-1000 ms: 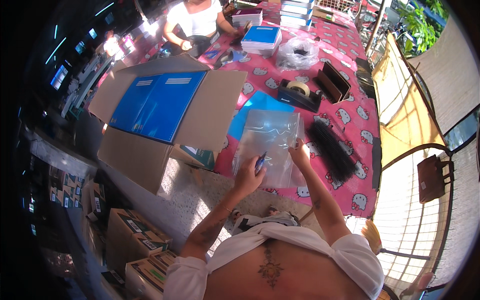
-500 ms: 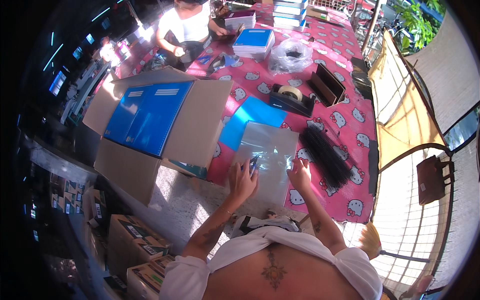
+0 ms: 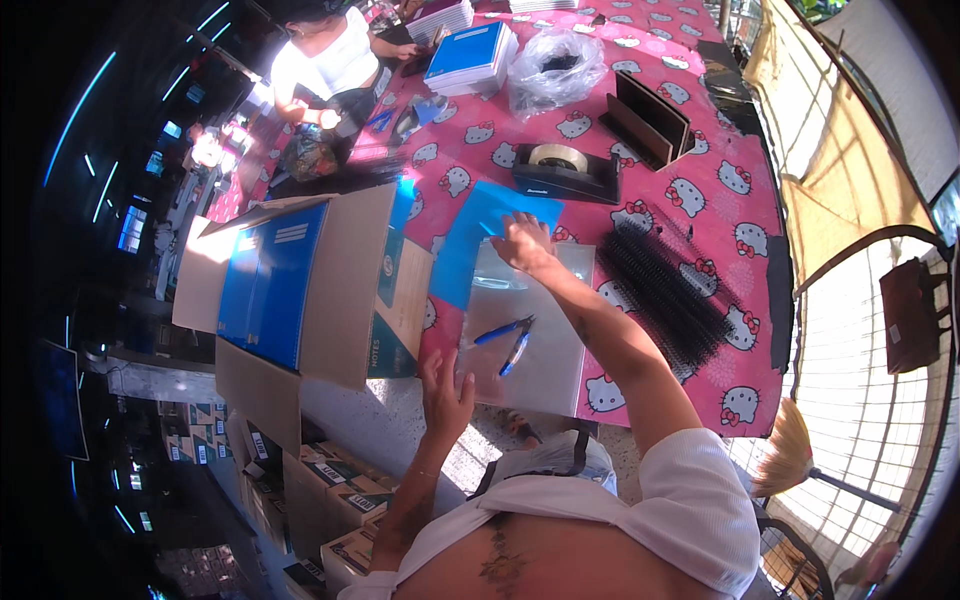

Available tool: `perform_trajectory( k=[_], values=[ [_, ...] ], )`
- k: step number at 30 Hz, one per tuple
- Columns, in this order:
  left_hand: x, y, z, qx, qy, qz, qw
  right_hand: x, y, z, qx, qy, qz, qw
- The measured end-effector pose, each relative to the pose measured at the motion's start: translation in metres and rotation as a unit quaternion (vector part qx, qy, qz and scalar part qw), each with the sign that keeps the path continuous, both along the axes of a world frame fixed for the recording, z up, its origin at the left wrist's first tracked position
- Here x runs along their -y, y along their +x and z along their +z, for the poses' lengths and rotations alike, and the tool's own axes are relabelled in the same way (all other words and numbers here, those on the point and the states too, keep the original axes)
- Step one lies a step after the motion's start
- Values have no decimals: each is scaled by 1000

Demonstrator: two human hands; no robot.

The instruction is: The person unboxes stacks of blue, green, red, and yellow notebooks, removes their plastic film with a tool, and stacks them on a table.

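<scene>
the left hand [image 3: 445,397] is open and empty, just beside the clear sheets [image 3: 545,375], which reach the desk's [image 3: 690,415] near edge. the blue sheet [image 3: 462,240] seems partly beneath them; dragging it could skew the slick stack and roll off the two blue pen-like tools [image 3: 515,353]. the right hand [image 3: 525,243] spreads over the blue sheet; any pinch, i cannot tell.

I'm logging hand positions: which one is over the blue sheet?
The right hand, over the blue sheet; the left hand is beside the clear plastic, closer to the body.
</scene>
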State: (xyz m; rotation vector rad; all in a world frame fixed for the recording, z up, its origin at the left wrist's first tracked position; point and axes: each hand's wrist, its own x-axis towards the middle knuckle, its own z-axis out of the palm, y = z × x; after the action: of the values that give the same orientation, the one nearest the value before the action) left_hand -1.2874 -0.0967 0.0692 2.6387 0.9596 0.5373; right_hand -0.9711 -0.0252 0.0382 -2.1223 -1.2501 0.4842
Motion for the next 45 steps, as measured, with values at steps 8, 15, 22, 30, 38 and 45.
perform_trajectory(
  k=[8,15,22,30,38,45],
  values=[
    [47,-56,-14,-14,-114,153,982,-121,-39,-37,95,-104,63,988],
    [57,-57,-10,13,-94,178,980,-171,-29,-38,116,-73,122,983],
    [51,-63,106,-32,-234,89,968,-184,-31,-37,72,139,111,981],
    [33,-187,305,333,-306,-59,890,-104,5,208,-274,555,65,783],
    [-141,-201,277,138,-2,102,985,-94,-196,317,30,297,418,858],
    [-180,-166,222,140,199,-76,967,-236,-172,272,185,-118,265,939]
  ],
)
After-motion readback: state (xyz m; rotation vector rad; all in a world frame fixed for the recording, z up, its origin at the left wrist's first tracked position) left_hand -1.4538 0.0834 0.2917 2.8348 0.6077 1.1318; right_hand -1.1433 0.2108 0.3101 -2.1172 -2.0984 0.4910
